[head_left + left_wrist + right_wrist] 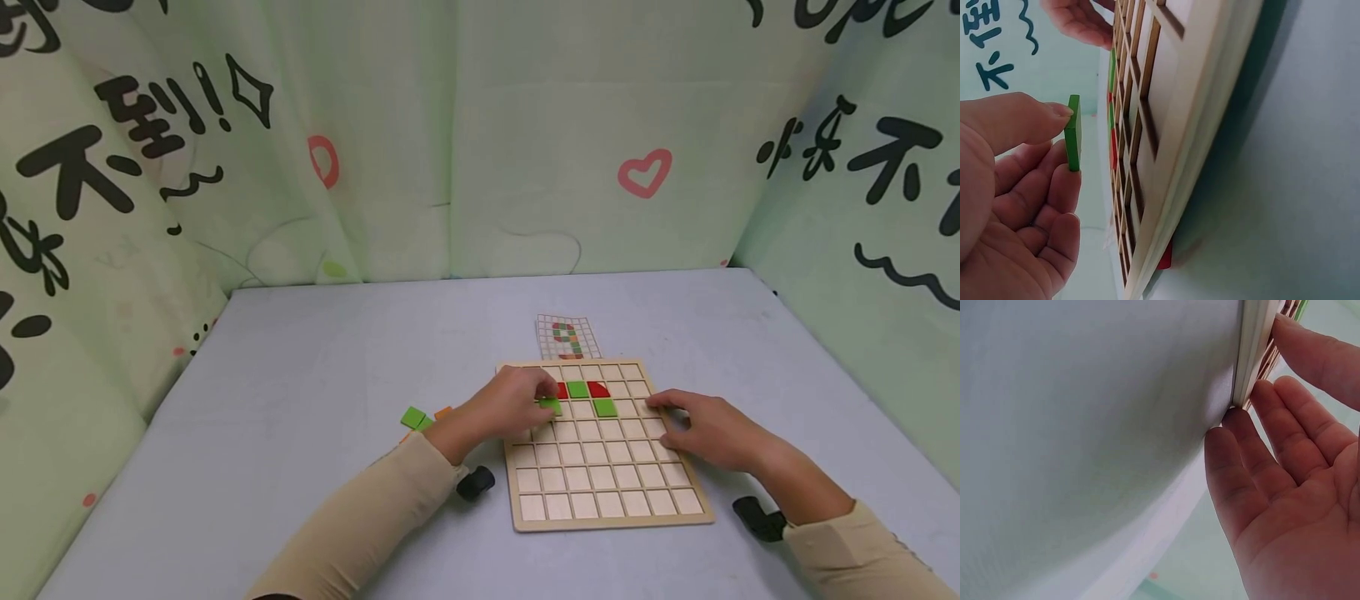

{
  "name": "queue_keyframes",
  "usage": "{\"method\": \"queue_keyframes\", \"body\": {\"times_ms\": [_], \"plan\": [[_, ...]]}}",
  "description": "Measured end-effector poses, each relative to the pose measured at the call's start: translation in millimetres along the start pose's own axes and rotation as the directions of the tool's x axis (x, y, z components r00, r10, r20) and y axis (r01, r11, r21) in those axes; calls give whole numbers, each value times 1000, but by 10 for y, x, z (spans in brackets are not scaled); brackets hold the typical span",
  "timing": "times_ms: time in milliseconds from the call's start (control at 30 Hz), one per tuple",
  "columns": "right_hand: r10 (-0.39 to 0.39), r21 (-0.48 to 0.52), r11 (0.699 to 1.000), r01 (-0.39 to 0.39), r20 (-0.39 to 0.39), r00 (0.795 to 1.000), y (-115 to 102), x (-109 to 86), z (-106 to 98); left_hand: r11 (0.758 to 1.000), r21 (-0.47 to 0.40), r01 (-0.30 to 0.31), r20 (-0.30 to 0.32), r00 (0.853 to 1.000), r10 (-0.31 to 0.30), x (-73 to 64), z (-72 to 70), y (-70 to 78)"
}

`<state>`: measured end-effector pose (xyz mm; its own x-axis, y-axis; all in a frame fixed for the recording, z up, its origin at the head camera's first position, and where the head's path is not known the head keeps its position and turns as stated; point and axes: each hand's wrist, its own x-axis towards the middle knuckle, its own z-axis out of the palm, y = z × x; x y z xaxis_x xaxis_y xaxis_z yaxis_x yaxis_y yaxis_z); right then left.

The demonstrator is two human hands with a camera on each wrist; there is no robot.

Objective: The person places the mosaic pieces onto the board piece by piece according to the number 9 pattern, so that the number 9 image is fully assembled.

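Note:
My left hand [513,402] pinches a square green tile [1072,134] between thumb and fingertips, over the upper left cells of a wooden grid board [611,525]. The tile stands on edge in the left wrist view. In the board's second row from the top lie a red piece [562,391], a green square [577,389] and a red piece with a rounded corner [598,389]. Another green square [605,407] sits one row lower. My right hand [716,432] rests against the board's right edge, thumb and fingertips touching the frame, its fingers only slightly bent.
Behind the board lies a printed pattern card [546,327] with a coloured figure on a grid. Loose green tiles [412,417] and orange pieces [443,412] lie left of the board, partly behind my left arm. A printed curtain [525,167] surrounds the white table [315,358].

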<state>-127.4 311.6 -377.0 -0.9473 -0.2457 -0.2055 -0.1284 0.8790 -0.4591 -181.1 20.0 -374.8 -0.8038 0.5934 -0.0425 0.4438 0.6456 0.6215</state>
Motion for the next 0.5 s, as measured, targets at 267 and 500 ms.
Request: {"method": "queue_keyframes", "body": {"times_ms": [267,500], "plan": [[3,0,1000,-3,1,1000,-2,-3,-5,1000,19,-18,15,1000,17,65,50,14],[-5,3,1000,5,2,1000,-6,-8,-7,999,17,-45,10,999,45,106,90,40]]}}
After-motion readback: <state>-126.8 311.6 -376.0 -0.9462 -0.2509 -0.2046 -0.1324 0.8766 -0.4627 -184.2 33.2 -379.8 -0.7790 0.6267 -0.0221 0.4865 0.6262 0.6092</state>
